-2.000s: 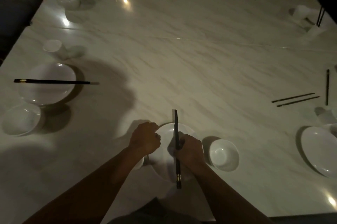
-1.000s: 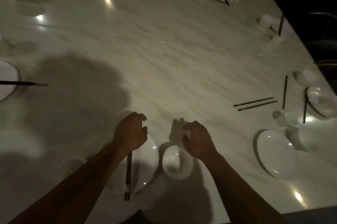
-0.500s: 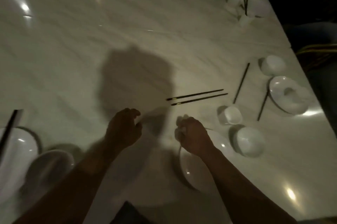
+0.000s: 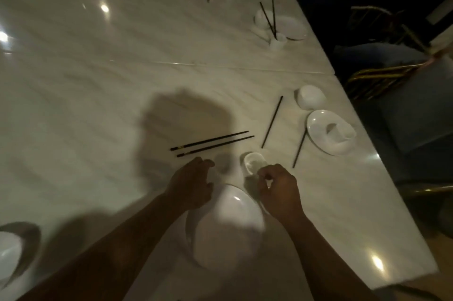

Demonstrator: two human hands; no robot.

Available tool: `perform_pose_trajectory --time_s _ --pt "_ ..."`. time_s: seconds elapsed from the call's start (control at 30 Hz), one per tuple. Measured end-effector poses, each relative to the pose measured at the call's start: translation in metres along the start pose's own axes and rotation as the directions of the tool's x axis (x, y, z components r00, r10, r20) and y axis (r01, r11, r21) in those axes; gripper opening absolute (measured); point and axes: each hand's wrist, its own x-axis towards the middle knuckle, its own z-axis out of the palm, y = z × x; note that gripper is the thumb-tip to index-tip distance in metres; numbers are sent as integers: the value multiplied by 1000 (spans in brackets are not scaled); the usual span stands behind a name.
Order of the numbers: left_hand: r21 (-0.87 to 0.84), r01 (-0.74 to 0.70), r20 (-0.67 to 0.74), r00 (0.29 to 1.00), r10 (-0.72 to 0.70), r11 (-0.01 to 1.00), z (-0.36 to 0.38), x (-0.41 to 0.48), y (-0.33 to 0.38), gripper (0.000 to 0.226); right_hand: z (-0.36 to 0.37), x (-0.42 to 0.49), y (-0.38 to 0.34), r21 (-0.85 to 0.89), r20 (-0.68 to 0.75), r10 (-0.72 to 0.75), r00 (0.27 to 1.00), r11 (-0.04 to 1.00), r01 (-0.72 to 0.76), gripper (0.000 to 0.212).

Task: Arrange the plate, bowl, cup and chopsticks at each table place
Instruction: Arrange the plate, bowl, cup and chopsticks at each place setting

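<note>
A white plate lies near the table's front edge between my forearms. My left hand hovers over its far left rim, fingers loosely apart and holding nothing. My right hand is curled over a small white bowl beside the plate's far right rim, and the hand hides most of the bowl. A white cup stands just beyond my right fingers. A pair of black chopsticks lies side by side on the table beyond both hands.
To the right lie two single chopsticks, a second plate with a cup tipped on it, and another bowl. More place settings line the far edge and corner. The table edge runs close on the right, with chairs beyond.
The view has swung right from the earlier place setting to this one. My right hand moved from the plate's rim onto the bowl. My left hand moved closer to the plate.
</note>
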Motion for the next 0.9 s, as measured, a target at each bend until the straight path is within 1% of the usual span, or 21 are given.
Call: perform_pose_trajectory --time_s 0.07,0.1,0.17,0.23,0.3,0.4,0.5,0.57,0.67,0.77,0.9 --pt "12 -26 23 999 26 1000 8 12 17 61 -10 -3 18 -53 32 10 999 999 -8 16" --pt "12 -28 38 999 28 1000 13 18 24 64 -12 -4 30 -107 76 9 997 994 0 24" --pt "36 -48 50 998 46 998 25 30 38 72 -15 -6 50 -189 169 -1 986 981 34 48" --pt "56 -65 58 996 62 996 37 42 51 76 -10 -7 70 -245 232 -85 969 959 142 74" --pt "62 -54 69 996 50 997 47 57 63 82 -6 -3 81 -290 322 -160 933 921 258 97" --pt "62 -31 109 994 24 998 61 77 78 94 -6 3 91 -270 476 -114 872 925 268 115" --pt "80 3 127 992 -13 997 71 89 93 97 -8 11 104 -208 551 -181 815 916 344 120" --pt "82 47 122 991 -57 995 74 95 106 89 -11 17 108 -188 599 -216 771 898 397 123" --pt "69 124 145 980 -133 990 73 98 118 85 -13 20 110 -178 624 -264 736 869 463 122" --pt "62 103 92 990 -109 993 65 88 112 83 -13 18 114 -165 613 -299 732 857 488 118" --pt "18 110 -50 993 -109 994 33 47 85 77 -10 14 117 -184 610 -267 746 868 461 114"
